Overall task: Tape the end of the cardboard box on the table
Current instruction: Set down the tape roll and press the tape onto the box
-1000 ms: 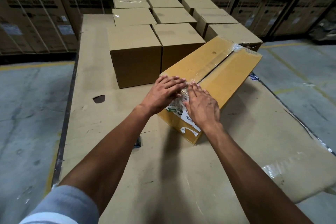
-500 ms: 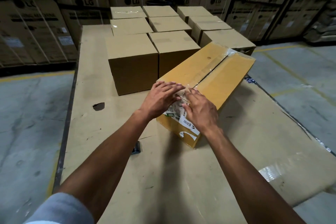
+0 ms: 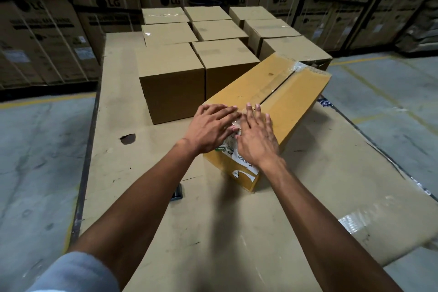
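A long yellow-brown cardboard box [image 3: 279, 92] lies at an angle on the cardboard-covered table [image 3: 213, 232]. Clear tape [image 3: 288, 76] runs along its top seam to the far end. A white printed label [image 3: 241, 161] covers part of the near end. My left hand [image 3: 211, 128] lies flat, fingers spread, on the box's near top edge. My right hand [image 3: 257, 136] lies flat beside it, fingers apart, over the seam and the near end. Both palms press on the box; neither holds anything.
Several plain brown boxes [image 3: 170, 83] stand in rows behind the yellow box, the closest touching its left side. A dark hole [image 3: 128, 138] marks the table cover at left, and a small dark object [image 3: 177, 193] lies by my left forearm. Tall LG cartons [image 3: 106, 2] line the back.
Both hands have slid a little along the box's near top edge. My right hand's fingers have stretched further over the seam. The view tilted down slightly.
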The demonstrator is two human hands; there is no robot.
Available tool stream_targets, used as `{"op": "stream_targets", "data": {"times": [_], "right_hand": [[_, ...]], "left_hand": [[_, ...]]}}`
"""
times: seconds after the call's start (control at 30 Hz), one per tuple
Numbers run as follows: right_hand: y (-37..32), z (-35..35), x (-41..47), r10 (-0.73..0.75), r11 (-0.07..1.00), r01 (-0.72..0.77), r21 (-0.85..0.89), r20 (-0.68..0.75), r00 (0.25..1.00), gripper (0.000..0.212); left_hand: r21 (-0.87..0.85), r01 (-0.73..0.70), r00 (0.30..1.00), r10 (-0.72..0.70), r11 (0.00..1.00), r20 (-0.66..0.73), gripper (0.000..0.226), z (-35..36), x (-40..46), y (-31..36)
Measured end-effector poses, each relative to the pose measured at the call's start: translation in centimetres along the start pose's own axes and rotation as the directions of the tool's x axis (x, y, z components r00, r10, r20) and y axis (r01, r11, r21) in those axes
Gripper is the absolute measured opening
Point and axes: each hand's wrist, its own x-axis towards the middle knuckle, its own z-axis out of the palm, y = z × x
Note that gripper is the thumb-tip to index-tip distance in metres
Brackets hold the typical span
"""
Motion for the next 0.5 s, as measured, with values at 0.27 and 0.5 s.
{"op": "stream_targets", "data": {"times": [0.27, 0.5], "right_hand": [[1.4, 1.3, -2.2, -0.111, 0.936, 0.230, 0.266, -0.398, 0.911, 0.031], [0.9, 0.6, -1.3, -0.104, 0.974, 0.145, 0.175, -0.225, 0.969, 0.046]], "left_hand": [[-0.142, -0.049, 0.992, 0.032, 0.989, -0.118, 0.039, -0.2, -1.7, -0.1], [-0.146, -0.023, 0.999, 0.016, 0.989, -0.050, 0.050, 0.3, -1.2, -0.4]]}}
